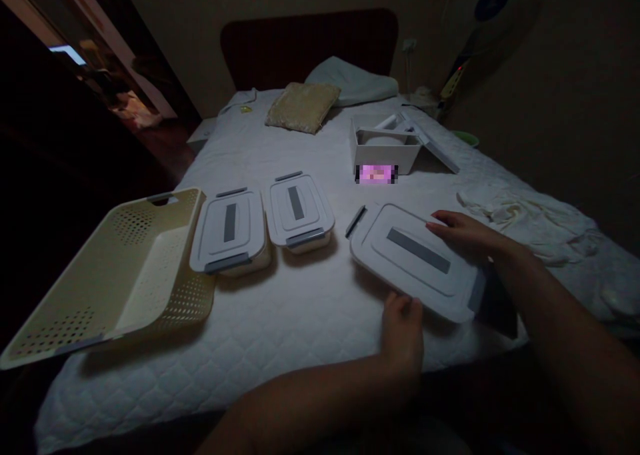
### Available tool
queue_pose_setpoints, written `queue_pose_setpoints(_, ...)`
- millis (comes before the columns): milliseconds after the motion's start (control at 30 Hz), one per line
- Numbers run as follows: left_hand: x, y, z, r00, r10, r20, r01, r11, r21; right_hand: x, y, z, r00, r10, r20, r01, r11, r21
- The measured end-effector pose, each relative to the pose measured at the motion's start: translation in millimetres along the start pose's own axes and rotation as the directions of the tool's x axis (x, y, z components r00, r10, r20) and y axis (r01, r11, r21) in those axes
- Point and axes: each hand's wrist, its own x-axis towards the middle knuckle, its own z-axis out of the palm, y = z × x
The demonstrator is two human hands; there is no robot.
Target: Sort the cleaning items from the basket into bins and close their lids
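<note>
A large white lid (pixel 373 245) with a grey strip across its middle lies tilted at the right front of the bed. Its left latch stands flipped outward. My left hand (pixel 403 322) is closed at the lid's near edge, its fingers curled against the rim. Along the far right edge, my right hand (pixel 463 234) grips the lid with thumb and fingers. What is under the lid is mostly hidden. Left of it sit two smaller lidded storage boxes, one nearer the middle (pixel 313 202) and one farther left (pixel 210 232), both with grey latches down.
A cream perforated basket (pixel 145 242) stands at the left edge. Farther back are an open white bin (pixel 387 155) with things inside, a beige cushion (pixel 303 107) and a pale pillow (pixel 353 82). Crumpled cloth (pixel 535 222) lies right; a fan (pixel 493 2) stands beyond.
</note>
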Motion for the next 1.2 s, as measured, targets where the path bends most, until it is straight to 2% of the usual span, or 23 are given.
queue_pose_setpoints(33,-3.1,-7.5,2.7,0.99,-0.138,-0.034,0.139,0.99,0.035,1.2,-5.4,-0.5,0.997,-0.025,0.069,0.027,0.999,-0.033)
queue_pose_setpoints(67,-3.2,-14.5,4.7,0.974,-0.224,-0.042,0.226,0.973,0.049,3.1,-11.0,0.9,0.991,-0.059,0.122,0.068,0.995,-0.07)
queue_pose_setpoints(133,3.2,-24.9,6.4,0.956,-0.287,-0.053,0.286,0.958,-0.032,8.6,-20.7,7.6,0.981,-0.114,0.159,0.138,0.979,-0.15)
queue_pose_setpoints(233,18.9,-28.7,4.4,0.968,-0.251,0.024,0.252,0.961,-0.114,16.9,-26.4,20.3,0.987,-0.114,0.113,0.142,0.95,-0.277)
queue_pose_setpoints(300,25.9,-26.4,2.3,0.972,-0.214,0.094,0.223,0.968,-0.112,19.5,-23.9,27.0,0.993,-0.1,0.055,0.113,0.937,-0.33)
queue_pose_setpoints(400,29.5,-24.8,0.1,0.97,-0.209,0.122,0.221,0.971,-0.089,19.4,-15.9,34.8,0.995,-0.099,-0.011,0.088,0.926,-0.368)
queue_pose_setpoints(467,31.8,-25.4,-3.5,0.969,-0.213,0.125,0.216,0.976,-0.008,17.9,-10.9,39.3,0.991,-0.117,-0.06,0.084,0.912,-0.401)
queue_pose_setpoints(567,39.9,-18.9,-18.2,0.943,-0.268,0.198,0.205,0.936,0.287,11.2,-5.8,43.4,0.967,-0.214,-0.14,0.127,0.877,-0.463)
queue_pose_setpoints(633,46.8,-3.7,-34.3,0.871,-0.382,0.311,0.181,0.835,0.52,1.4,-2.6,42.8,0.937,-0.289,-0.197,0.162,0.857,-0.489)
queue_pose_setpoints(700,52.5,20.5,-51.4,0.855,-0.288,0.431,-0.042,0.79,0.612,-12.7,2.8,39.4,0.9,-0.316,-0.3,0.146,0.868,-0.475)
queue_pose_setpoints(733,54.8,34.7,-59.0,0.871,-0.212,0.444,-0.141,0.757,0.638,-20.5,6.9,37.1,0.881,-0.299,-0.367,0.115,0.887,-0.448)
queue_pose_setpoints(833,61.6,75.5,-74.0,0.928,0.104,0.357,-0.337,0.643,0.688,-42.7,24.2,31.0,0.85,-0.15,-0.505,-0.041,0.937,-0.347)
queue_pose_setpoints(867,64.6,85.7,-76.3,0.923,0.219,0.318,-0.385,0.583,0.715,-48.6,30.5,29.8,0.832,-0.067,-0.551,-0.115,0.95,-0.29)
queue_pose_setpoints(933,73.1,97.9,-78.2,0.877,0.391,0.278,-0.442,0.434,0.785,-57.4,41.1,29.2,0.804,0.118,-0.583,-0.242,0.96,-0.139)
queue_pose_setpoints(1000,85.2,99.1,-77.9,0.826,0.512,0.236,-0.46,0.369,0.808,-63.1,46.5,31.2,0.781,0.296,-0.549,-0.351,0.937,0.007)
queue_pose_setpoints(1033,92.3,96.5,-77.4,0.812,0.536,0.232,-0.466,0.354,0.811,-65.1,47.1,33.1,0.773,0.367,-0.517,-0.396,0.916,0.058)
queue_pose_setpoints(1100,107.1,87.9,-76.3,0.822,0.528,0.214,-0.452,0.374,0.81,-68.5,45.1,38.4,0.768,0.455,-0.45,-0.461,0.881,0.104)
queue_pose_setpoints(1167,120.2,79.1,-75.6,0.879,0.456,0.138,-0.387,0.514,0.766,-71.4,41.6,45.0,0.782,0.473,-0.405,-0.483,0.871,0.085)
queue_pose_setpoints(1200,125.3,75.8,-75.4,0.921,0.381,0.083,-0.321,0.621,0.715,-72.9,40.0,48.3,0.815,0.43,-0.388,-0.453,0.891,0.037)
